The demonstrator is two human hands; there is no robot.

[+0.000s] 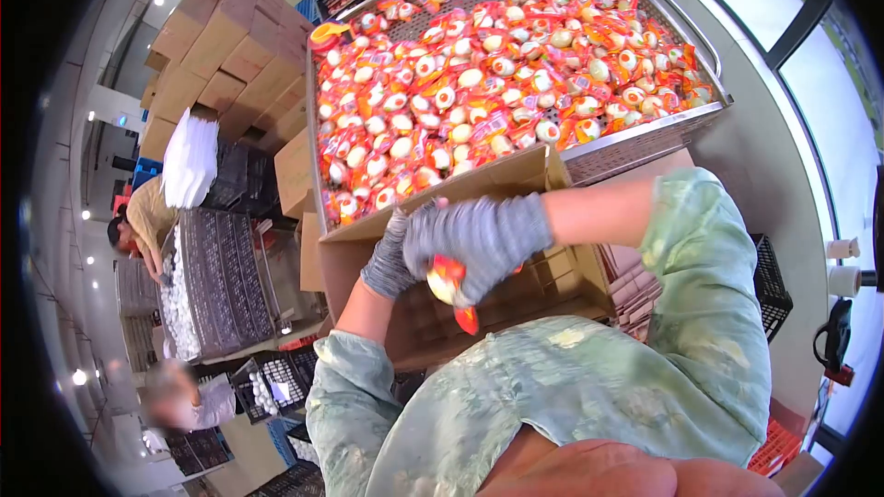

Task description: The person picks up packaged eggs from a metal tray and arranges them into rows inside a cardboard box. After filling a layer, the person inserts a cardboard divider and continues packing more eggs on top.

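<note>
My right hand (493, 237), in a grey knit glove and smeared by motion, is closed on a wrapped egg (444, 282) with red and clear film. The egg pokes out below its fingers. My left hand (389, 262), gloved the same way, meets the right hand from the left; its fingers are mostly hidden. Both hands are over an open cardboard box (442, 329) with cardboard dividers inside. Just beyond the box, a perforated metal tray (635, 133) holds a heap of red-and-clear wrapped eggs (479, 83).
A yellow scoop-like item (328, 35) lies at the tray's left corner. Stacked cartons (221, 46) rise at the left. Two people (147, 221) (198, 400) are at the far left, one beside a rack with white eggs (180, 304). A black crate (772, 285) stands at the right.
</note>
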